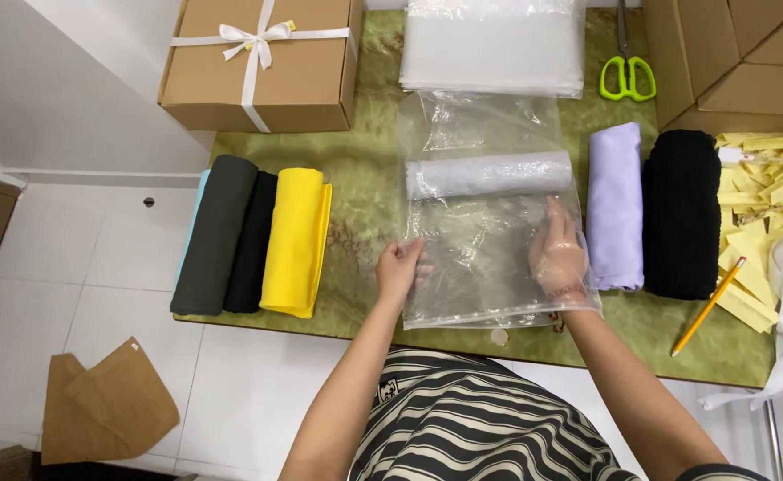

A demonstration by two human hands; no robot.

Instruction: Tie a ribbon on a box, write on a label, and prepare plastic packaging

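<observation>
left hand: pinching the plastic bag edge so it stays put
right hand: spread flat inside bag, behind the grey roll

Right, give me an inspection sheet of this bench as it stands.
Surface: green marbled table, mostly covered.
Job's things: clear plastic bag lying flat, a rolled grey cloth inside it.
Clutter: yellow, black and dark grey rolls on the left; lilac roll and black roll on the right; ribboned box, green scissors, pencil, yellow strips.
Hands: left hand grips the bag's edge; right hand is inside the bag, fingers spread.
Cables: nothing seen.
Surroundings: white tiled floor, brown paper scrap.
</observation>
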